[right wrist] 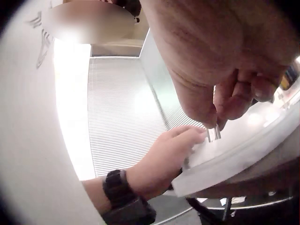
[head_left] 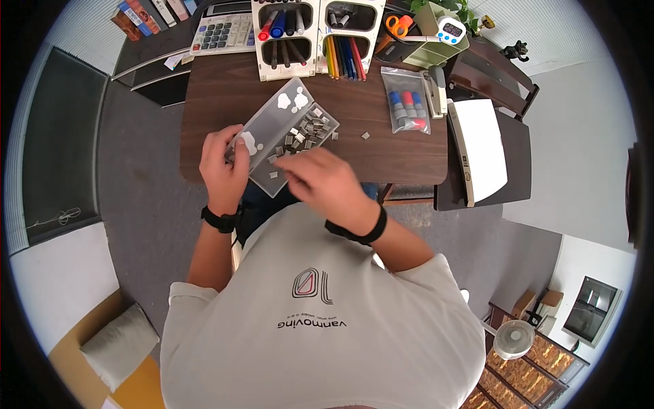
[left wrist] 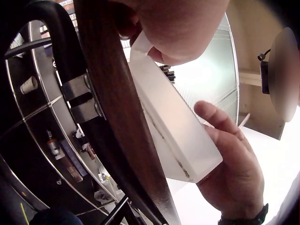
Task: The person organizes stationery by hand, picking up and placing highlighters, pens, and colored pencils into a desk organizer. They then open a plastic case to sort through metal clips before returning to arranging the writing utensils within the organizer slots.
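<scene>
A translucent hinged case lies opened at the table's front edge, its lid on the left and small metal pieces heaped mostly in the far part of its tray. The left hand grips the lid's outer edge, thumb on the inner face. Over the near part of the tray, the right hand pinches a small metal piece between thumb and finger, as the right wrist view shows. In the left wrist view the case is seen from its end, with the left hand at the lid and the right hand beside the tray.
Two loose metal pieces lie on the table right of the case. Behind stand a calculator, a white pen organizer and a green holder. A bag of markers and a stapler are at the right.
</scene>
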`<state>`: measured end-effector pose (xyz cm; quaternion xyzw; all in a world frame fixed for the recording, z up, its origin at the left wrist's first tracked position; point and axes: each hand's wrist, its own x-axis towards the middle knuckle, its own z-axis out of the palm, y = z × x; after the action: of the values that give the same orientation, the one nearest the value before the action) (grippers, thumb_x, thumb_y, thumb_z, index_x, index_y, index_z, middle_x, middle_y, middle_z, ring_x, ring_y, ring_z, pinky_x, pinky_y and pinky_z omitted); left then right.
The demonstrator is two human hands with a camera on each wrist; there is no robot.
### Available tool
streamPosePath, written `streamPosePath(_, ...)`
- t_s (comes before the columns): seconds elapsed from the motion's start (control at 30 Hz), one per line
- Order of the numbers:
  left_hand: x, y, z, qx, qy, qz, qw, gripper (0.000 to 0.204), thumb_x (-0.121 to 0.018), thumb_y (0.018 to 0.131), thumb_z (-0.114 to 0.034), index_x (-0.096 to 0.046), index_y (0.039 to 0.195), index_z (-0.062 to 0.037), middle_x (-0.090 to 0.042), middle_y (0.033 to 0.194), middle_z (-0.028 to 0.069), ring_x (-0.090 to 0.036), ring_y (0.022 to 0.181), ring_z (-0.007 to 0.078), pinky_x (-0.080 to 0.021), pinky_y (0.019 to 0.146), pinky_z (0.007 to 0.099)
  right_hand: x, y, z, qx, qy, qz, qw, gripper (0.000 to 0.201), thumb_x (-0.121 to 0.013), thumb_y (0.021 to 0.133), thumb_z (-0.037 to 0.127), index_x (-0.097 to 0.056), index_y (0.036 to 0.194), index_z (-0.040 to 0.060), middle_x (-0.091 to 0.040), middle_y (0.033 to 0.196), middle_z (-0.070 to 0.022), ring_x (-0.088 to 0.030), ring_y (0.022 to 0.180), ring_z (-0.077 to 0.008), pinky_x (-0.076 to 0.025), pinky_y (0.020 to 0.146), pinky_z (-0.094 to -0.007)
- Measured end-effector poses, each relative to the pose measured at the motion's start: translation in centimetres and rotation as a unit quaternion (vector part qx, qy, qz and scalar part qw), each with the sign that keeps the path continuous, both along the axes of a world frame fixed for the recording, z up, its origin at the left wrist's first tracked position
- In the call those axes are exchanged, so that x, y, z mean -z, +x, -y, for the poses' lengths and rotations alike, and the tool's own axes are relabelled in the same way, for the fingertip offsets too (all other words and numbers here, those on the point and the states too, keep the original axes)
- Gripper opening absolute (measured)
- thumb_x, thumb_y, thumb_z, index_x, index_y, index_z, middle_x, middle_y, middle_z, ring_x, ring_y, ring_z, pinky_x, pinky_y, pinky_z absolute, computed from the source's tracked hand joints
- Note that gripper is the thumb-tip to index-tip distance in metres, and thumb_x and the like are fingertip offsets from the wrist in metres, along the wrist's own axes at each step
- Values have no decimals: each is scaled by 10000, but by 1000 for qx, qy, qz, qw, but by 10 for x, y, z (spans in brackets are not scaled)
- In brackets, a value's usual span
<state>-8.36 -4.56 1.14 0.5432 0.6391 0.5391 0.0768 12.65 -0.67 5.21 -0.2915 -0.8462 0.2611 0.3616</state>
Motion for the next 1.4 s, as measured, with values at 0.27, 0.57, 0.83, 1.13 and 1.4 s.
streamPosePath(0.27, 0, -1, -1, -9, 16, -10, 1000, 201, -658, 890, 5, -719, 1080, -17, -659, 920, 108, -640, 779, 219, -523, 707, 331, 17, -25, -3, -24, 79, 79, 993, 355, -740, 744, 65, -701, 1093, 112, -680, 922, -30, -650, 852, -231, -556, 777, -359)
streamPosePath(0.57, 1, -1, 0, -1, 12, -4, 1000, 202, -640, 919, 17, -719, 1103, -13, -674, 964, 104, -645, 846, 208, -518, 767, 322, 4, -8, 1, -35, 80, 77, 993, 268, -769, 789, 55, -733, 1050, 101, -720, 908, -31, -668, 839, -235, -567, 772, -371)
streamPosePath(0.83, 2, -2, 0, -2, 8, -5, 1000, 202, -638, 917, 17, -721, 1099, -9, -680, 964, 110, -654, 840, 215, -522, 760, 324, 1, 51, -42, 188, 29, 142, 971, 151, -799, 818, 123, -739, 946, 71, -697, 924, -99, -674, 898, -331, -562, 774, -424)
streamPosePath(1.13, -1, 0, -1, -1, 8, -10, 1000, 204, -631, 921, 14, -721, 1101, -12, -683, 979, 107, -642, 828, 209, -518, 762, 324, 4, 47, -42, 169, 31, 153, 973, 150, -816, 787, 138, -744, 903, 75, -687, 866, -82, -675, 862, -312, -557, 757, -416)
streamPosePath(1.4, 2, 0, -2, 1, 8, -14, 1000, 199, -638, 913, 17, -717, 1093, -13, -665, 946, 93, -627, 824, 201, -510, 747, 316, 9, -20, -4, -33, 48, 82, 995, 157, -800, 778, 173, -686, 851, 93, -642, 832, -62, -663, 852, -275, -540, 741, -412)
